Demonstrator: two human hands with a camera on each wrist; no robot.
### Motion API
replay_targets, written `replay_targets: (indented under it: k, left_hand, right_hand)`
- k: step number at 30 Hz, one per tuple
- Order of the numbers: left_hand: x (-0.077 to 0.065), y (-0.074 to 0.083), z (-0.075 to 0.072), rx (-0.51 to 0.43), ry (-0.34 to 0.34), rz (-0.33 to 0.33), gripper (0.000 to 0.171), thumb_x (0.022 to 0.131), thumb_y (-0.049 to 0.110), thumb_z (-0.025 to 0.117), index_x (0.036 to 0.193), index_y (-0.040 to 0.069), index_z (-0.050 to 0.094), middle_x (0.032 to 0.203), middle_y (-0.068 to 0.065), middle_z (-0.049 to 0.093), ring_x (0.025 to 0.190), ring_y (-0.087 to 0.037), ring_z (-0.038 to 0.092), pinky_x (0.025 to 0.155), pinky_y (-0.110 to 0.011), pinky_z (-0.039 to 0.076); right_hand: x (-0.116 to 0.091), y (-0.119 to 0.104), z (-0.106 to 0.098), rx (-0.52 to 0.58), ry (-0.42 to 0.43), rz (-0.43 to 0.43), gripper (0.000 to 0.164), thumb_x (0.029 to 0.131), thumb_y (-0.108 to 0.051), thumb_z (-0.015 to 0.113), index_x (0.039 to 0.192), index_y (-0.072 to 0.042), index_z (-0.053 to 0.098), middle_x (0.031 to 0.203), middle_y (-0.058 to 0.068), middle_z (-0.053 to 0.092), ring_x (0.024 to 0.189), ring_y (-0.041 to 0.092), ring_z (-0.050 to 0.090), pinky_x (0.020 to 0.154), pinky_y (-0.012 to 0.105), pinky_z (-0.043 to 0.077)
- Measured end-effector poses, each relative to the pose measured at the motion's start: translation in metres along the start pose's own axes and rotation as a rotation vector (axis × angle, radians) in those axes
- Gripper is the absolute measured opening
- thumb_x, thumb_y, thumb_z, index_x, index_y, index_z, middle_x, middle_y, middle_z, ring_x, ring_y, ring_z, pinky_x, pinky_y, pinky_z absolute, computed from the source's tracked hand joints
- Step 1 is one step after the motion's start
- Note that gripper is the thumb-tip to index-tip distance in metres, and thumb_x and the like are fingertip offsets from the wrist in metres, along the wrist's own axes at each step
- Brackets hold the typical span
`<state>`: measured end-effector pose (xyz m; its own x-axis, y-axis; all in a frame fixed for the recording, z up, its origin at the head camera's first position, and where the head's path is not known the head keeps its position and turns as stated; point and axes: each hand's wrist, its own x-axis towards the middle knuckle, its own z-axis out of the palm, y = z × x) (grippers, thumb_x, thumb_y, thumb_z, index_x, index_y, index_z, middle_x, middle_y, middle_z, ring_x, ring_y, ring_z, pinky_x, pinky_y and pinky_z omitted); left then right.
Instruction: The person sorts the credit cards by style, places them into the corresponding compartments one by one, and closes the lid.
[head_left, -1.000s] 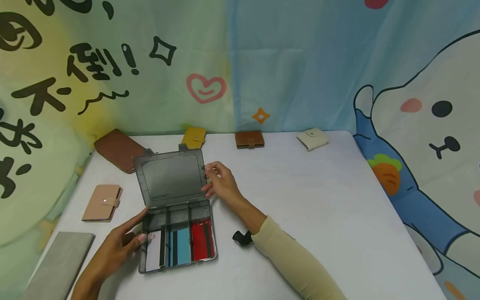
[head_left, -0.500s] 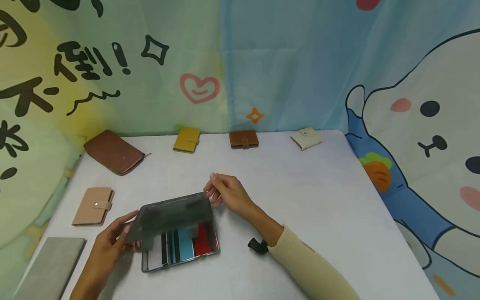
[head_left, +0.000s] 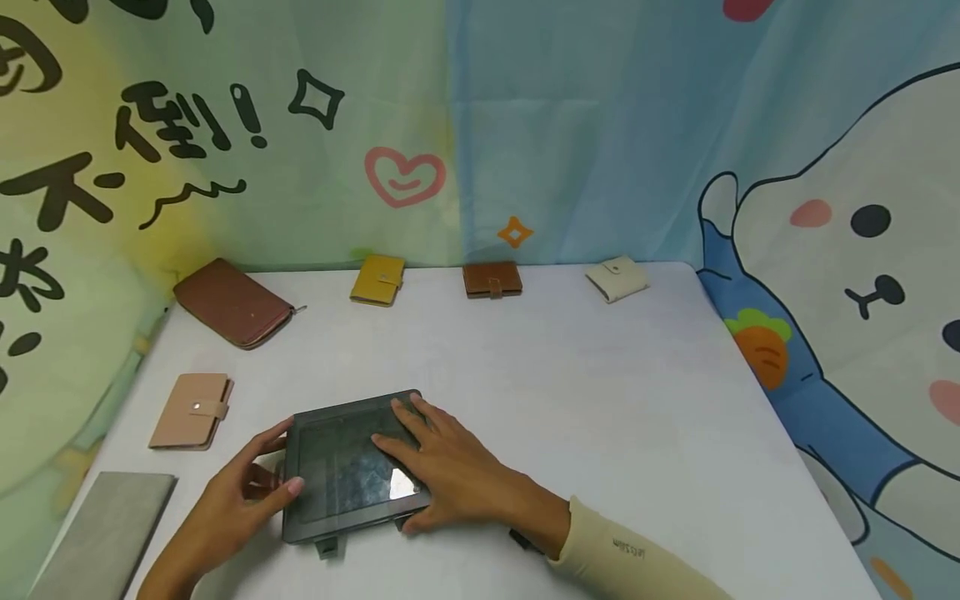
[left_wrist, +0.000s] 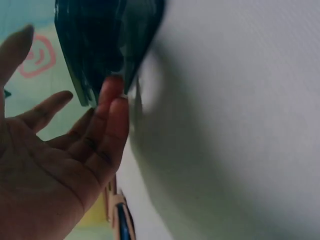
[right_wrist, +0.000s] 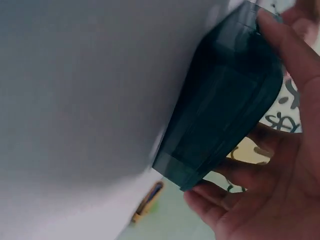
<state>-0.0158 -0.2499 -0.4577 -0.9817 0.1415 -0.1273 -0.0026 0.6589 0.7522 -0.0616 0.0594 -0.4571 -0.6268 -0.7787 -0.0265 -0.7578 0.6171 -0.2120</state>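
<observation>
A grey-black plastic case point(head_left: 337, 467) with a see-through lid lies on the white table, its lid down. Two small latches point(head_left: 327, 547) stick out at its front edge. My right hand point(head_left: 457, 471) spreads over the case's right side, fingers on the lid and thumb at the front edge. In the right wrist view, thumb and fingertips touch the dark case point(right_wrist: 225, 100) at opposite edges. At the left end is my left hand point(head_left: 232, 500), its thumb over the lid's edge. The left wrist view has its fingertips touching the case's end point(left_wrist: 105, 45). The contents are hidden.
Several wallets lie around: a beige one point(head_left: 191, 411), a dark brown zip wallet point(head_left: 234, 303), a yellow one point(head_left: 378, 280), a brown one point(head_left: 492, 279) and a cream one point(head_left: 617, 278). A flat grey item point(head_left: 105, 533) is at the left. A printed cloth point(head_left: 570, 133) hangs behind.
The case's lid swung from upright down toward me over the blue, red and white contents. My right hand moved from the lid's raised edge onto its top. My left hand stayed at the left side.
</observation>
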Motion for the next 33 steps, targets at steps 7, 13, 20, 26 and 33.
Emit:
replay_targets:
  k: [7,13,20,26,33]
  left_hand:
    - [-0.003,0.012,0.003,0.147,-0.055,0.043,0.105,0.076,0.053,0.082,0.159,0.032,0.021,0.147,-0.018,0.043,0.098,-0.021,0.061,0.075,-0.033,0.054]
    - [-0.001,0.022,0.016,0.397,-0.074,0.094,0.127,0.058,0.065,0.088,0.160,0.030,0.021,0.143,-0.030,0.043,0.117,-0.048,0.054,0.083,-0.059,0.052]
    - [-0.006,0.030,0.029,0.594,0.001,0.125,0.131,0.049,0.060,0.093,0.157,0.021,0.030,0.136,-0.036,0.046,0.110,-0.046,0.056,0.080,-0.057,0.052]
    - [-0.007,0.032,0.034,0.699,0.060,0.151,0.133,0.046,0.063,0.092,0.155,0.016,0.034,0.128,-0.036,0.053,0.105,-0.044,0.061,0.076,-0.055,0.054]
    - [-0.006,0.034,0.031,0.794,0.117,0.227,0.131,0.042,0.069,0.088,0.151,0.014,0.041,0.114,-0.030,0.061,0.093,-0.039,0.066,0.072,-0.051,0.055]
  right_hand:
    - [0.007,-0.012,0.005,-0.224,0.085,0.000,0.112,0.068,-0.076,0.071,0.156,-0.018,0.035,0.159,0.023,0.030,0.148,0.048,0.022,0.115,0.044,0.036]
    - [0.007,-0.009,0.006,-0.204,0.092,0.029,0.110,0.070,-0.076,0.071,0.157,-0.021,0.034,0.160,0.020,0.030,0.149,0.044,0.022,0.114,0.042,0.039]
    - [0.005,-0.009,0.005,-0.186,0.091,0.020,0.108,0.071,-0.074,0.072,0.157,-0.021,0.033,0.160,0.019,0.028,0.150,0.042,0.022,0.106,0.039,0.047]
    - [0.003,-0.011,0.005,-0.164,0.081,0.021,0.106,0.073,-0.071,0.074,0.157,-0.021,0.033,0.161,0.019,0.027,0.151,0.041,0.020,0.099,0.036,0.052]
    - [0.002,-0.014,0.004,-0.152,0.086,0.026,0.104,0.073,-0.067,0.076,0.156,-0.020,0.036,0.160,0.020,0.028,0.150,0.043,0.020,0.098,0.034,0.053]
